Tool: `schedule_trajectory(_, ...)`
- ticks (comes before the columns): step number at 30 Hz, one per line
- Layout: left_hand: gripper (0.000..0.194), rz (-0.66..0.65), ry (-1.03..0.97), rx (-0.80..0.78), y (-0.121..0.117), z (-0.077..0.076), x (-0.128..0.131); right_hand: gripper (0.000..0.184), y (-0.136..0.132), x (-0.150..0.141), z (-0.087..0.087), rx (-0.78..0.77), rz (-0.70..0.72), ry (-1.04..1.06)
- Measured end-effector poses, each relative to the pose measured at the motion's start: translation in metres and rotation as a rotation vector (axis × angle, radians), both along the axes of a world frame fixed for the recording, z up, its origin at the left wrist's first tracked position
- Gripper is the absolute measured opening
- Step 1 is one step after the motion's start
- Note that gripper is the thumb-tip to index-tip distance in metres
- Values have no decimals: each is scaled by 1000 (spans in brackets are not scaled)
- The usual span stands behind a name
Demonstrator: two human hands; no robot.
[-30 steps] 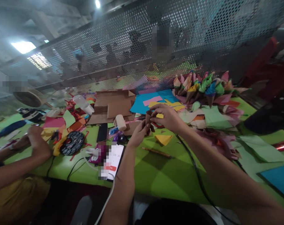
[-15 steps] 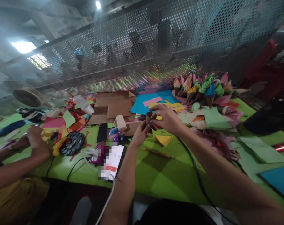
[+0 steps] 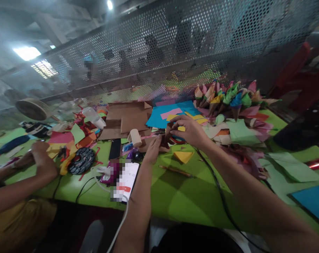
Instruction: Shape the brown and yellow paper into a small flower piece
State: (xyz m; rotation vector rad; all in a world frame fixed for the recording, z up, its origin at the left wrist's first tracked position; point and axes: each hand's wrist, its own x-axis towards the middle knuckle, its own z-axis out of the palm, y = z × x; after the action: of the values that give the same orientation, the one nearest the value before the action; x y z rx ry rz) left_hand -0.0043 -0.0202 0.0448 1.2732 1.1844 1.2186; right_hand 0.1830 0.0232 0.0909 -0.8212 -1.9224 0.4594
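Over the green table (image 3: 191, 196) both my hands meet on a small brown paper piece (image 3: 166, 135). My left hand (image 3: 152, 150) pinches it from below, fingers closed on its lower edge. From above, my right hand (image 3: 189, 130) grips its top with curled fingers. A yellow paper triangle (image 3: 184, 156) lies just under my right hand, and a pencil (image 3: 176, 171) lies on the table nearer me. Brown cardboard sheets (image 3: 127, 121) and a blue paper sheet (image 3: 170, 114) lie behind my hands.
A cluster of coloured paper cones (image 3: 225, 96) stands at the back right. A phone (image 3: 127, 179) with a white cable, a tape roll (image 3: 135, 137) and a round dark tray (image 3: 81, 161) lie left. Another person's hands (image 3: 39, 160) work at far left. A perforated metal screen (image 3: 175, 45) backs the table.
My hands have shifted slightly away from me with the brown piece, the left hand's fingers now flatter beneath it. The other person's hands have barely moved.
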Motion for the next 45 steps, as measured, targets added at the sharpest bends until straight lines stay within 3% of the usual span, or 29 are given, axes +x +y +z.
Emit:
schedule_trajectory(6, 51, -169, 114, 113, 3, 6, 2, 11, -3, -2, 2, 14, -29, -9)
schedule_trajectory(13, 43, -96, 167, 181, 2, 3, 8, 11, -6, -6, 3, 50, -20, -14)
schedule_trajectory(19, 52, -189, 61, 61, -2, 6, 12, 9, -2, 1, 3, -24, -79, 2)
schedule_trajectory(26, 49, -184, 23, 21, -2, 6, 8, 9, 1, 6, 2, -82, -93, 43)
schedule_trajectory(36, 43, -173, 101, 39, 1, 4, 7, 8, -2, 8, 5, -38, -110, 15)
schedule_trajectory(45, 56, -130, 21, 74, 3, 2, 3, 8, -6, 9, 12, 35, -79, -44)
